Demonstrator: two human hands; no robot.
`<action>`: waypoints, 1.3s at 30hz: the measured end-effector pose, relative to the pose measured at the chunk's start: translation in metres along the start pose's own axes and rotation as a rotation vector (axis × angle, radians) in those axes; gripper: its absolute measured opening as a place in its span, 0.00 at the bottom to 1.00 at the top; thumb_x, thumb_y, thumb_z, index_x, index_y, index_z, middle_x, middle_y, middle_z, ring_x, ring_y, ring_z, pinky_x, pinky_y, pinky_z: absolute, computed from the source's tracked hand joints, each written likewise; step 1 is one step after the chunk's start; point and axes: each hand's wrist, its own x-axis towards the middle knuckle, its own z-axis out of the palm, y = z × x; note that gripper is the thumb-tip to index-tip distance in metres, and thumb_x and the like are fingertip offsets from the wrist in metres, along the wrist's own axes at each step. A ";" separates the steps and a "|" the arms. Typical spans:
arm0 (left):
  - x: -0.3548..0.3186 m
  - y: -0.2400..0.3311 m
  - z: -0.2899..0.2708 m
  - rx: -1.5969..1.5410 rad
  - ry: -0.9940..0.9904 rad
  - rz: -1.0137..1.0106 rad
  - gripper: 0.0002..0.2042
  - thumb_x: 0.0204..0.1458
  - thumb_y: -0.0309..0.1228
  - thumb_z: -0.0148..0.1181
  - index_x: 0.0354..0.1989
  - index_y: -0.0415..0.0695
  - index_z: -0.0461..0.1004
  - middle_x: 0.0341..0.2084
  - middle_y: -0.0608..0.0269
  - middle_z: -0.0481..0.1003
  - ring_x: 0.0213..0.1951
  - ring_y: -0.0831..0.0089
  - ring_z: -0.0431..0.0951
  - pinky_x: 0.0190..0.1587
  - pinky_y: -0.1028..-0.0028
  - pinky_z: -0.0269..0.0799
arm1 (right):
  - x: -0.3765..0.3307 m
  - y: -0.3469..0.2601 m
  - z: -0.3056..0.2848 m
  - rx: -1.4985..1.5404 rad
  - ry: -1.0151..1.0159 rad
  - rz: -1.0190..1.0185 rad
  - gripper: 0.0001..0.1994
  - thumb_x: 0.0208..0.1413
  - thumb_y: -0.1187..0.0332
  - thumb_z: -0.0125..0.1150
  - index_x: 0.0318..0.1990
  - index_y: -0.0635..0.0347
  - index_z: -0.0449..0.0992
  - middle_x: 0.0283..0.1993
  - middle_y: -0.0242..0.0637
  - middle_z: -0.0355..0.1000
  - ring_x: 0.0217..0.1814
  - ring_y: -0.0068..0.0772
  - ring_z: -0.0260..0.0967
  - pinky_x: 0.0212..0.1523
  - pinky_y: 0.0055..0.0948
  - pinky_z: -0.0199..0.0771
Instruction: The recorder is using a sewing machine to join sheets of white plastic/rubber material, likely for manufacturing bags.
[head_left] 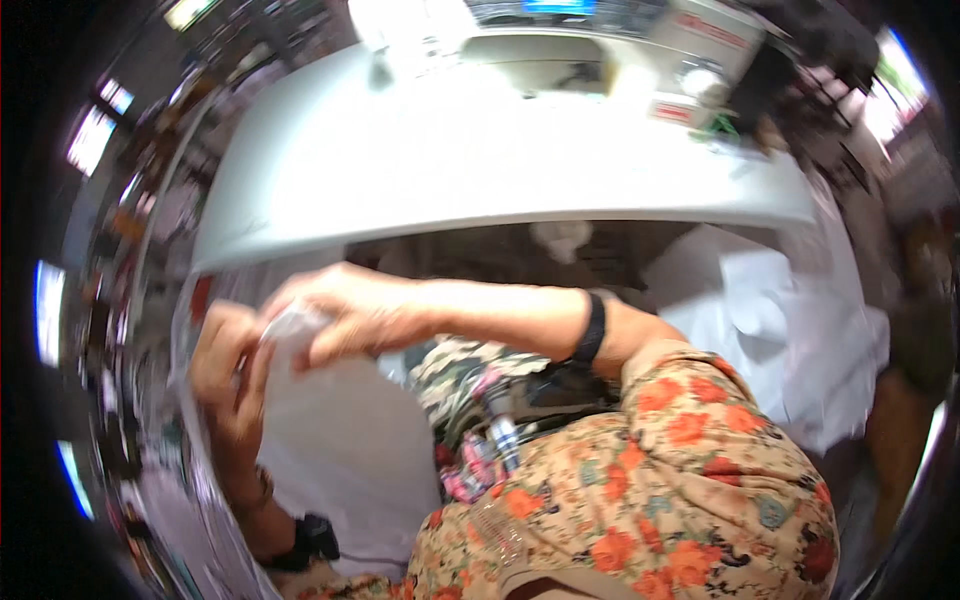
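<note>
Both hands are together at the left, off the near edge of the white table and blurred by motion. My right hand reaches across from the right, its fingers closed on a small white piece that looks like cloth. Against the other side of that piece, my left hand is curled, with fingers and thumb pinched at its edge. Below the hands spreads a larger white sheet of cloth; whether it joins the held piece cannot be made out.
The white table stretches ahead, brightly lit. Boxes and a green tangle sit at its far right. White pieces hang in a heap at the right. Camouflage and patterned cloth lies near my lap.
</note>
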 end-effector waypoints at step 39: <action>0.061 0.001 0.126 -0.784 -0.201 0.001 0.11 0.44 0.28 0.67 0.23 0.34 0.71 0.15 0.68 0.59 0.19 0.80 0.55 0.23 0.77 0.46 | -0.635 -0.230 -0.015 -2.110 1.977 1.057 0.24 0.58 0.61 0.59 0.59 0.62 0.67 0.55 0.48 0.67 0.54 0.43 0.70 0.50 0.35 0.73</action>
